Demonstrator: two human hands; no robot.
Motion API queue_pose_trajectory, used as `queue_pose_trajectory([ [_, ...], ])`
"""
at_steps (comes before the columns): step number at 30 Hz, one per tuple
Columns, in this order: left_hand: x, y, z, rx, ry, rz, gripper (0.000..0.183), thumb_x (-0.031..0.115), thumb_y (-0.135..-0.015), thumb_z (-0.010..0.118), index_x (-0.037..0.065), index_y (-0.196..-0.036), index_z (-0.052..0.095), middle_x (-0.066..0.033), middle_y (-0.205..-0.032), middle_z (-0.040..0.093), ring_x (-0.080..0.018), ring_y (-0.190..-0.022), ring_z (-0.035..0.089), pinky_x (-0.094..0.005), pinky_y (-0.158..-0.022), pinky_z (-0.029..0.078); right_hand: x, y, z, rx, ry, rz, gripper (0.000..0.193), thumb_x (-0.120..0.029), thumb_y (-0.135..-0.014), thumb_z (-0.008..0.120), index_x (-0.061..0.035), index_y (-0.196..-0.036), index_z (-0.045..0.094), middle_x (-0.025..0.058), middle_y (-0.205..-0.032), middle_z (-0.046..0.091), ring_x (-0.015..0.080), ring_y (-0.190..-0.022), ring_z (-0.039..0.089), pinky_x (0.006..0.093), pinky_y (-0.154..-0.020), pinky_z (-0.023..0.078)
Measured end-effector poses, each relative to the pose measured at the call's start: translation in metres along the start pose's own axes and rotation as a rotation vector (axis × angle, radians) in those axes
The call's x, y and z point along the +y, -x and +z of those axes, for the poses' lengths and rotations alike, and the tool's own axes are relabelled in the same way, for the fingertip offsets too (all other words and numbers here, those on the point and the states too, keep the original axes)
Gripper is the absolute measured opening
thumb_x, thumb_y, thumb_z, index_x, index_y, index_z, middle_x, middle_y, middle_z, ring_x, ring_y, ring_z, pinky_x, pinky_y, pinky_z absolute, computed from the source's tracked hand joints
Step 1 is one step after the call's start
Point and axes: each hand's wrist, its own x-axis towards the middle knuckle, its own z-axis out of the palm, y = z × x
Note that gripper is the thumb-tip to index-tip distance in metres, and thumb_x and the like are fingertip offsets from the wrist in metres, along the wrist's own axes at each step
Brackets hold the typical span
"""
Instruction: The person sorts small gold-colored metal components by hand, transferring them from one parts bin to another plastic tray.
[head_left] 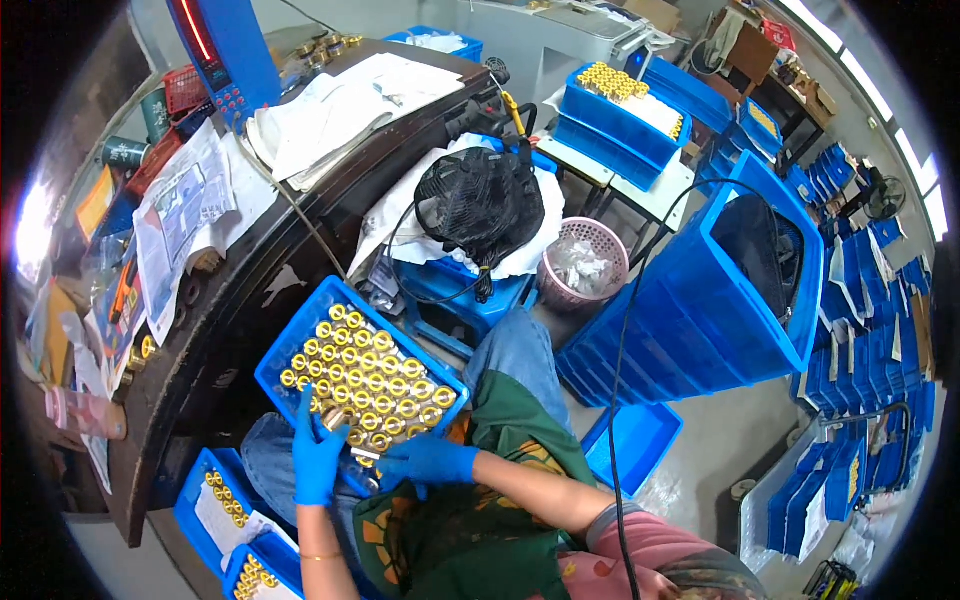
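A blue tray (273,345) rests tilted over my lap, filled with rows of round brass fittings (376,382) with yellow ring-shaped tops. My left hand (317,462), in a blue glove, is at the tray's near left corner. Between its thumb and fingers is a single brass fitting (334,419), tipped on its side. Close by, my right hand (432,461), also gloved in blue, has its fingers closed at the tray's near edge. At its fingertips shows a small pale piece (366,454) with a gold-coloured edge; its kind is unclear.
On the left stands a dark desk (330,228) with papers and a blue device (228,60). Ahead are a stool (455,300) bearing a black mesh bag (478,200) and a pink waste basket (583,262). Stacked blue bins (690,300) rise at right. A black cable (622,400) hangs across the view.
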Motion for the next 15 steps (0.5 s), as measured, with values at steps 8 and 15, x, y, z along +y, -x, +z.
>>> queue_pose_trajectory([
  [8,0.036,0.043,0.016,0.012,0.907,-0.123,0.06,0.006,-0.075,0.061,-0.001,-0.128,0.035,-0.0181,-0.118,0.048,-0.0279,-0.102,0.054,-0.0387,-0.09,0.046,-0.03,0.003,0.031,0.11,-0.285,0.067,0.037,-0.035,-0.091,0.045,-0.0013,-0.091,0.059,0.0107,-0.072,0.063,0.0173,-0.046,0.059,0.0272,-0.049,0.05],
  [15,0.05,0.067,0.016,0.07,0.508,-0.253,0.049,0.002,-0.08,0.055,0.001,-0.127,0.042,-0.0127,-0.112,0.054,-0.0189,-0.096,0.054,-0.0302,-0.082,0.046,-0.039,0.006,0.035,-0.018,-0.011,0.209,0.029,-0.03,-0.09,0.048,-0.0041,-0.1,0.057,0.0095,-0.083,0.064,0.0226,-0.058,0.062,0.0309,-0.053,0.05],
])
